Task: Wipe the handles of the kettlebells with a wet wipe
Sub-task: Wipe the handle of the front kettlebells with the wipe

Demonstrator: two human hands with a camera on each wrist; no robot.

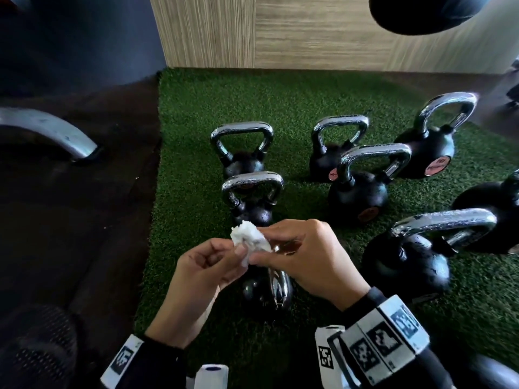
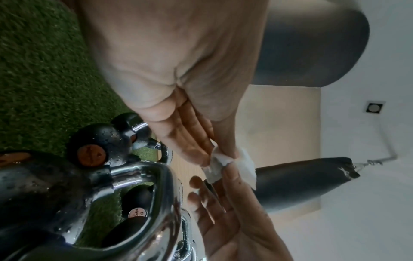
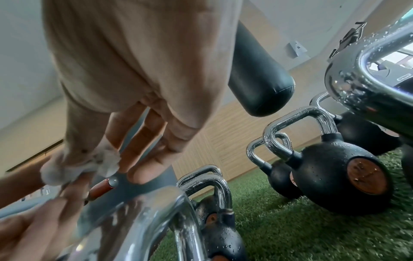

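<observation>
From the head camera, the left hand and right hand are both pinching a crumpled wipe above the nearest kettlebell, near the turf's front edge. The left wrist camera is showing fingertips gripping the wipe beside a chrome handle. The right wrist camera is showing the same pinch on the wipe.

Crumpled wipe between both hands

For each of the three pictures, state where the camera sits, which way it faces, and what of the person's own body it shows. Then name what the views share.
Head: on the head, looking down at kettlebells on turf; both hands, wristbands.
Left wrist: low, looking along the left hand; right hand opposite.
Right wrist: low, looking along the right hand; left fingers show.
Shared: the wet wipe pinched in both hands, the punching bag.
</observation>
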